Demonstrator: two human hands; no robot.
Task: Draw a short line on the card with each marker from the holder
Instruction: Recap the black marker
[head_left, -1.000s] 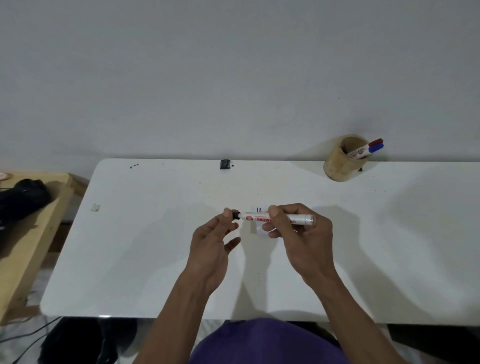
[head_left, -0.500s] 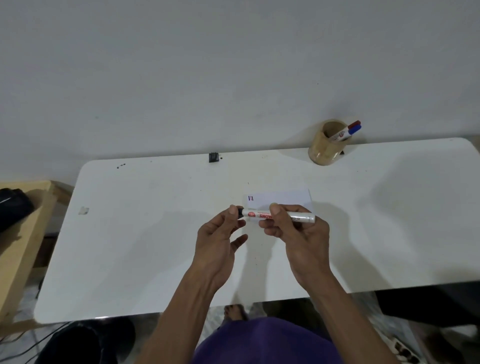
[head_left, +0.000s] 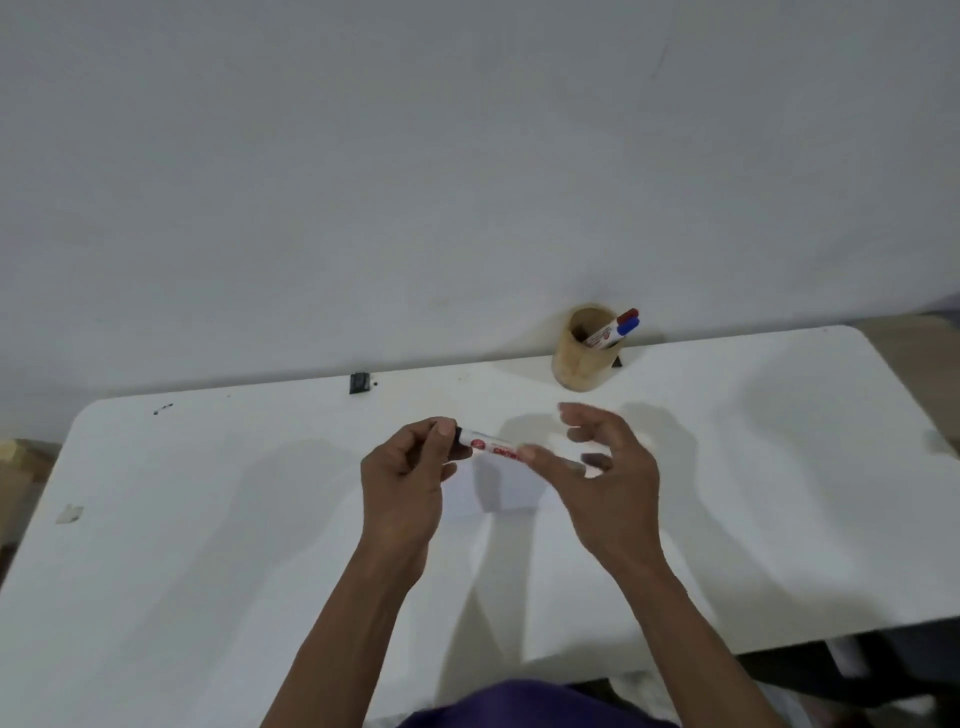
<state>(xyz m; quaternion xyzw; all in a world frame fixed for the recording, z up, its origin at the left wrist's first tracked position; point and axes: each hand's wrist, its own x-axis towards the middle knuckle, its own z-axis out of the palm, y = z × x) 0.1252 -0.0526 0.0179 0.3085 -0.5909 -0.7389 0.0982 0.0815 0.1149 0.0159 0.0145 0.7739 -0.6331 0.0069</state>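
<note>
A white marker (head_left: 491, 448) with a red label and a black cap is held level above the table. My left hand (head_left: 405, 483) pinches its capped left end. My right hand (head_left: 610, 488) has its thumb on the barrel, while the other fingers are spread and blurred. The white card (head_left: 501, 496) lies on the table under both hands, mostly in their shadow. The round wooden holder (head_left: 579, 358) stands at the back of the table. A red-capped marker (head_left: 627, 315) and a blue-capped marker (head_left: 628, 326) lean out of it to the right.
The white table (head_left: 208, 545) runs along a plain grey wall. A small black clip (head_left: 358, 383) sits at its back edge and a scrap of tape (head_left: 70, 513) near its left edge. A wooden bench corner (head_left: 15, 452) shows at the far left.
My left hand has shut tighter over the cap end. My right hand's fingers have spread off the barrel, with only the thumb seen on it. The view has tilted.
</note>
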